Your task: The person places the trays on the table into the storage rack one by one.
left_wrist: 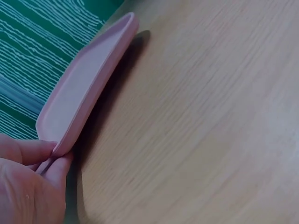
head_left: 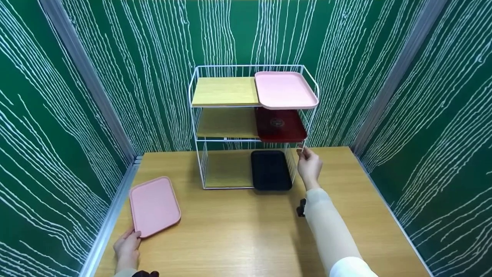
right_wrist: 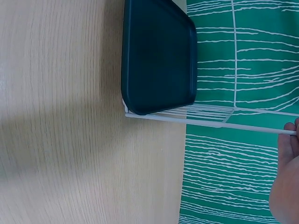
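My left hand point(head_left: 128, 248) pinches the near corner of a pink tray point(head_left: 155, 207), thumb on one face and fingers on the other. Shadow shows beneath the tray's raised edge in the left wrist view. At the right side of a white wire rack, my right hand point(head_left: 309, 165) holds the front post point(right_wrist: 252, 127) between thumb and fingers, just below the middle shelf. Another pink tray point(head_left: 285, 90) lies on the right half of the top shelf, a dark red tray point(head_left: 280, 125) on the middle one, and a black tray point(head_left: 271, 170) on the bottom one.
Yellow boards point(head_left: 225, 90) show on the left half of each shelf. The rack stands at the back of a wooden table point(head_left: 230, 231). Green walls point(head_left: 246, 30) with white streaks enclose the table at the back and both sides.
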`<state>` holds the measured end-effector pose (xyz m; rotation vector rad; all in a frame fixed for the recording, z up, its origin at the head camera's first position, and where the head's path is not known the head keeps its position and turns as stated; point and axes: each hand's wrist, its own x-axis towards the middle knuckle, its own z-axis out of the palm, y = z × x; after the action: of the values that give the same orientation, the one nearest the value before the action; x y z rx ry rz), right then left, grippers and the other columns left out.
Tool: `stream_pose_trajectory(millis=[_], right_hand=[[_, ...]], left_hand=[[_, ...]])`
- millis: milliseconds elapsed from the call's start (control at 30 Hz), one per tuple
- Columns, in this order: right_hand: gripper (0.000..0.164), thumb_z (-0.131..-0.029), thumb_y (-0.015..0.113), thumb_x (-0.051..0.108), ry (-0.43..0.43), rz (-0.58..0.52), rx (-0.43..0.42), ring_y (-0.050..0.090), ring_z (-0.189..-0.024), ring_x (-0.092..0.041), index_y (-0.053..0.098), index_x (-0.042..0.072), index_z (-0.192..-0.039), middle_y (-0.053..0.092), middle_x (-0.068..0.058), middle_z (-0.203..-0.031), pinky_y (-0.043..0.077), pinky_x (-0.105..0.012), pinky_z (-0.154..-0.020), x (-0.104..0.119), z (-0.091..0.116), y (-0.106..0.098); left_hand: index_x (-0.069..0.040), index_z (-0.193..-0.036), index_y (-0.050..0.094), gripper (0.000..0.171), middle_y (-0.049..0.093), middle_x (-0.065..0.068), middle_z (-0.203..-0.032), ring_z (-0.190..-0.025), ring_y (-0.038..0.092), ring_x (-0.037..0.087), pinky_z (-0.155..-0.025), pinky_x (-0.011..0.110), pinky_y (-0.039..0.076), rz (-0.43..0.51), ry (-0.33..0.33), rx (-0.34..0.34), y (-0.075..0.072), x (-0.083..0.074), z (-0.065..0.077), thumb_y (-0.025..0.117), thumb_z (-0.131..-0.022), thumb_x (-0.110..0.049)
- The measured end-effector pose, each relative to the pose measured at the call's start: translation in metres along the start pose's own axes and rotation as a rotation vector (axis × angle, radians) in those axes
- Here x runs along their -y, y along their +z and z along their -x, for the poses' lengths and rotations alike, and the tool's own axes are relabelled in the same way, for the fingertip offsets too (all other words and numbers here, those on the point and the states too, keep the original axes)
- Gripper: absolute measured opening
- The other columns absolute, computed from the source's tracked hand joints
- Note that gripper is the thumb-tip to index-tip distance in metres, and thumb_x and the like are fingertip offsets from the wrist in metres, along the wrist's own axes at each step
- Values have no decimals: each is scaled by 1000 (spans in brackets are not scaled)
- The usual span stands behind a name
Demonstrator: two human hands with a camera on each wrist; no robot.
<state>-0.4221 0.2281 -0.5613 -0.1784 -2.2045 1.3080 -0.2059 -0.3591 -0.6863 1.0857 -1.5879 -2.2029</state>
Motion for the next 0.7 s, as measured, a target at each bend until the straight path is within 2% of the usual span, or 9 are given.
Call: stream_pose_trajectory(millis=[200, 467, 567, 700], right_hand=[[24, -104, 66, 0, 8, -21, 4, 75, -108, -29, 79, 5, -124, 79, -15, -116, 59, -46, -95, -1, 1, 1], [23, -102, 68, 0, 1, -19, -8, 76, -108, -30, 80, 4, -123, 80, -13, -113, 59, -48, -94, 0, 1, 2], [22, -102, 69, 1, -6, -3, -6, 76, -108, -31, 80, 5, -121, 80, -13, -113, 58, -49, -93, 0, 1, 1], [22, -102, 68, 0, -13, 14, -4, 76, -107, -31, 81, 5, -120, 80, -13, -112, 58, -50, -93, 1, 1, 0]], left_hand=[[4, -163, 25, 67, 24, 25, -171, -156, 28, 32, -127, 41, 30, 20, 13, 80, -4, 5, 1, 52, -102, 11], [4, -165, 20, 69, 22, 24, -172, -156, 29, 31, -126, 38, 31, -35, 28, 184, -1, 4, -3, 53, -105, 7], [3, -164, 23, 68, 25, 22, -171, -149, 41, 21, -124, 35, 35, -61, 30, 203, 2, 5, -2, 57, -105, 4], [1, -162, 30, 66, 28, 20, -169, -119, 60, -2, -116, 27, 44, -94, 32, 220, 4, 8, -2, 62, -104, 1]])
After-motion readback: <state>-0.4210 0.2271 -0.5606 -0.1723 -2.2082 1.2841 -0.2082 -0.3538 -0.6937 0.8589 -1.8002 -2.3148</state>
